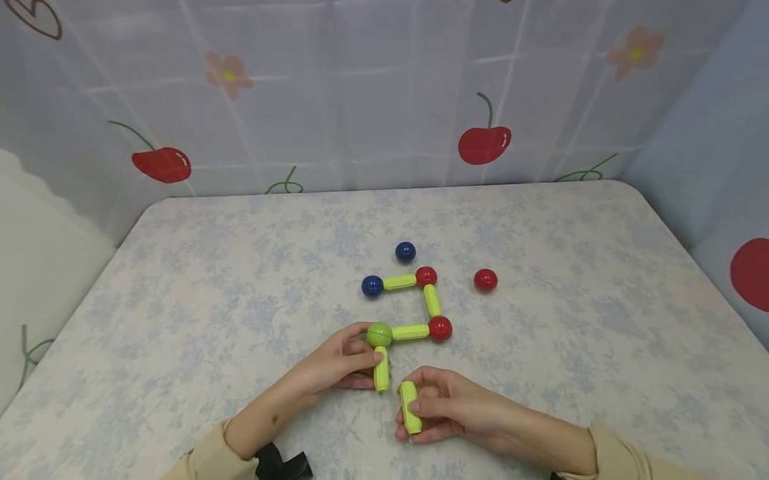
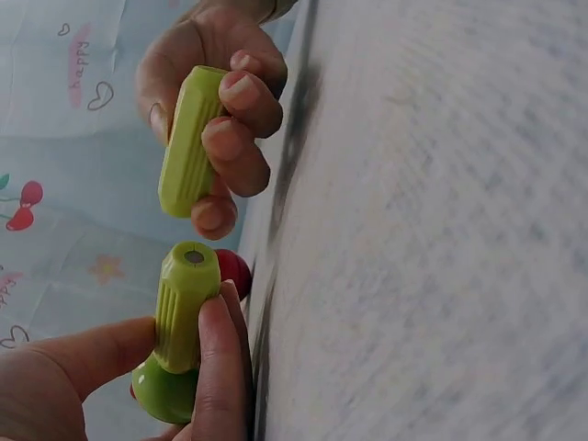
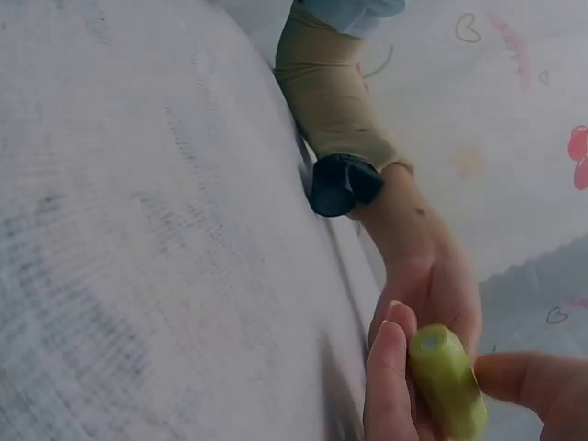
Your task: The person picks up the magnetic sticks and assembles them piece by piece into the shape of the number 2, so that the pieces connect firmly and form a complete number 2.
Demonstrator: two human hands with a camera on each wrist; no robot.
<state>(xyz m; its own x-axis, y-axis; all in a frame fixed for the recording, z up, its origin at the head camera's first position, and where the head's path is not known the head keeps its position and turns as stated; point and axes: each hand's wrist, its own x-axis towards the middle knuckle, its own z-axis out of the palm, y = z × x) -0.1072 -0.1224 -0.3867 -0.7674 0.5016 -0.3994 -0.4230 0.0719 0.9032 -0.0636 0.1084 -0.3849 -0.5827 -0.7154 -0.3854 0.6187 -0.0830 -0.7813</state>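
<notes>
My left hand (image 1: 341, 360) pinches a yellow-green magnetic rod (image 1: 381, 370) between thumb and fingers. The far end of that rod meets a green ball (image 1: 379, 334). From the ball a second rod (image 1: 410, 332) runs right to a red ball (image 1: 440, 328). The chain goes on by another rod (image 1: 432, 300), a red ball (image 1: 426, 276) and a rod (image 1: 400, 282) to a blue ball (image 1: 372, 286). My right hand (image 1: 446, 407) holds a loose yellow-green rod (image 1: 410, 407), thumb on top. In the left wrist view, a gap separates this loose rod (image 2: 191, 142) from the left hand's rod (image 2: 186, 308).
A loose blue ball (image 1: 406, 251) lies behind the chain, and a loose red ball (image 1: 486, 280) lies to its right. The table (image 1: 231, 275) has a pale blue floral cover. A printed curtain (image 1: 352, 84) hangs behind its far edge.
</notes>
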